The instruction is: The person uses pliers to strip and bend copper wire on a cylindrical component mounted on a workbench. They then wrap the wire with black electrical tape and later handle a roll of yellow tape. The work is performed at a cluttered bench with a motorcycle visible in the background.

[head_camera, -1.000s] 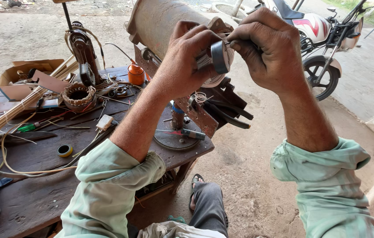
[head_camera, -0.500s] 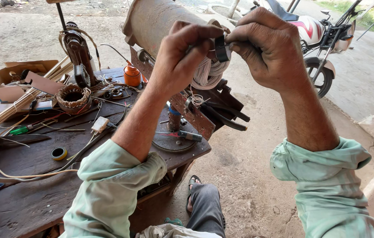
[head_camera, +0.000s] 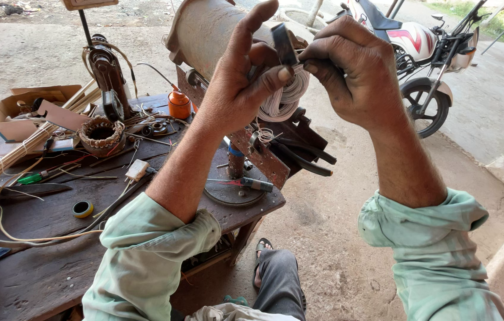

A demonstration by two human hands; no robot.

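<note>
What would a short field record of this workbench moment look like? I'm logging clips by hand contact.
left hand: pinches a small dark roll
right hand: fingertips at the same roll
behind hands: white wire coil on a metal cylinder
table: dark wood, with orange bottle, yellow-rimmed tape ring
background: parked motorcycle

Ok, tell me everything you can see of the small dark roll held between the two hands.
The roll is a small dark ring, like tape, seen nearly edge-on and standing upright. It looks black to dark grey with a smooth side. The left hand pinches it from below with thumb and fingers; the right hand meets it from the right with its fingertips. It sits raised above the table, in front of a grey cylinder and just above a white wire coil.
</note>
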